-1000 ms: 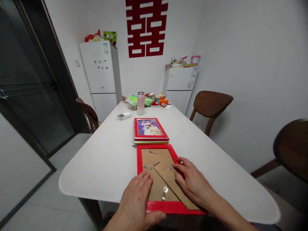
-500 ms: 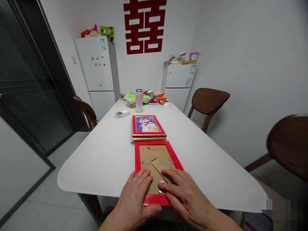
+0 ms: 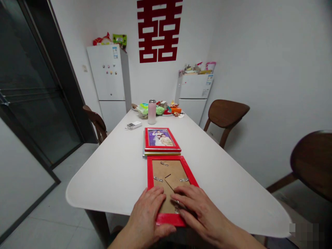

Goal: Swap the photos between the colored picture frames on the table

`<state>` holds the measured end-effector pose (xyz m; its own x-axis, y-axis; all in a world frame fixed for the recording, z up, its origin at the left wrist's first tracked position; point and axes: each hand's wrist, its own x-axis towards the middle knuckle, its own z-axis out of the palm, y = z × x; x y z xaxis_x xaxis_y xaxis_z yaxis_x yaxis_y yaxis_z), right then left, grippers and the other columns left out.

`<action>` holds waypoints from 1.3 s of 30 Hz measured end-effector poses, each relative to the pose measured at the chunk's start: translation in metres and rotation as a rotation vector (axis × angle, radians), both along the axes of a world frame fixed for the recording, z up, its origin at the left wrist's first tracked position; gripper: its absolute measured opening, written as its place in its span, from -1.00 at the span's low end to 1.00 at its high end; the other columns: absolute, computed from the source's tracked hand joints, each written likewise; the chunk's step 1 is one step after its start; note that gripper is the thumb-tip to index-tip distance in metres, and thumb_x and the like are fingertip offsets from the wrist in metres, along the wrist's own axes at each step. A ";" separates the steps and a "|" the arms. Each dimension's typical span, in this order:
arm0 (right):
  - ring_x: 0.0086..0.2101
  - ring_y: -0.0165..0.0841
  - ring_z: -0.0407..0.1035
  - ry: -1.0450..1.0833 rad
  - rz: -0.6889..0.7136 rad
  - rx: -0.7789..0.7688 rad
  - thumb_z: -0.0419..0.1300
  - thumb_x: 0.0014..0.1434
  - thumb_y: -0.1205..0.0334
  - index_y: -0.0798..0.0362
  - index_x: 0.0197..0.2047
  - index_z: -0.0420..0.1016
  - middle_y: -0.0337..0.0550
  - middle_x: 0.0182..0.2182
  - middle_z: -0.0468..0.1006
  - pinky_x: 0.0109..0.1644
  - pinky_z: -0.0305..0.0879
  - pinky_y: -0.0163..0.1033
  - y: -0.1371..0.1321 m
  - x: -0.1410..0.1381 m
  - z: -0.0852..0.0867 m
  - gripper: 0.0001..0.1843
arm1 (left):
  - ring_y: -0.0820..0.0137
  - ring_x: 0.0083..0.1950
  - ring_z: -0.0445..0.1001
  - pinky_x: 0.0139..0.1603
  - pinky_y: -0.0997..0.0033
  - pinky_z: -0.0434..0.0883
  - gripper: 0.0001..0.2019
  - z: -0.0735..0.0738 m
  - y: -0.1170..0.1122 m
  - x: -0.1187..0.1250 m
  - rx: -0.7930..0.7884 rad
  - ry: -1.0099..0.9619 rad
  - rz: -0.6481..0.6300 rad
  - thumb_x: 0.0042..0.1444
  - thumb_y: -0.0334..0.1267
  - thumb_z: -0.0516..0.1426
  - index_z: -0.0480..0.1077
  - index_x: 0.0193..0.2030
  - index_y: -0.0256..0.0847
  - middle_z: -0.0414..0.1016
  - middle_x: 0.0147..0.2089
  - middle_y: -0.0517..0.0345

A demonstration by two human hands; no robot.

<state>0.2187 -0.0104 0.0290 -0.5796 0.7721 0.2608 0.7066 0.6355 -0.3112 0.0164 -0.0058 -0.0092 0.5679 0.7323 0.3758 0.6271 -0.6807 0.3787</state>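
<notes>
A red picture frame (image 3: 151, 173) lies face down at the near edge of the white table (image 3: 109, 173), its brown backing board (image 3: 163, 190) facing up. Small metal turn clips (image 3: 184, 180) sit around the backing. My left hand (image 3: 145, 212) grips the frame's near left corner, fingers on top and thumb along the near edge. The curled fingers of my right hand (image 3: 204, 209) are at the near metal clip (image 3: 177, 210), partly covering it. Just beyond, a stack of frames has a red-framed photo (image 3: 159, 139) on top, face up.
A pink bottle (image 3: 151, 114) and a small white-and-grey device (image 3: 134, 125) stand farther back. Behind them are green packs (image 3: 159, 110) and other small items. Wooden chairs (image 3: 228, 112) flank the table; two white fridges (image 3: 107, 76) are by the far wall.
The view has tilted up slightly, so everything appears a little lower. My right fingers have shifted at the near clip, which looks turned. My left hand keeps its place on the frame.
</notes>
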 end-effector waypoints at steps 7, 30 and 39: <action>-0.23 -0.34 0.25 0.072 -0.117 -0.025 -0.03 0.09 0.27 0.02 -0.20 0.44 -0.10 -0.27 0.42 -0.13 0.16 -0.23 0.051 -0.037 -0.004 -0.73 | 0.11 -0.01 0.31 -0.02 0.03 0.27 -0.41 0.005 0.000 0.003 0.026 -0.036 -0.009 -0.19 0.10 0.13 0.30 -0.12 -0.36 0.34 -0.02 -0.23; -0.39 -0.41 0.28 0.020 -0.254 -0.032 0.06 -0.01 0.32 0.08 -0.52 0.44 -0.18 -0.50 0.45 -0.30 0.12 -0.35 0.076 -0.068 -0.015 -0.84 | 0.16 -0.07 0.38 -0.08 0.16 0.35 -0.40 -0.001 0.006 -0.001 0.139 -0.123 -0.053 -0.23 0.16 0.12 0.31 -0.12 -0.25 0.42 -0.09 -0.09; -0.40 -0.44 0.30 0.080 -0.277 -0.059 0.01 0.03 0.28 0.06 -0.46 0.46 -0.20 -0.47 0.48 -0.32 0.11 -0.38 0.090 -0.053 -0.012 -0.80 | 0.17 -0.10 0.41 -0.08 0.16 0.35 -0.41 -0.004 0.007 -0.002 0.190 -0.106 -0.030 -0.25 0.19 0.11 0.34 -0.17 -0.24 0.45 -0.12 -0.07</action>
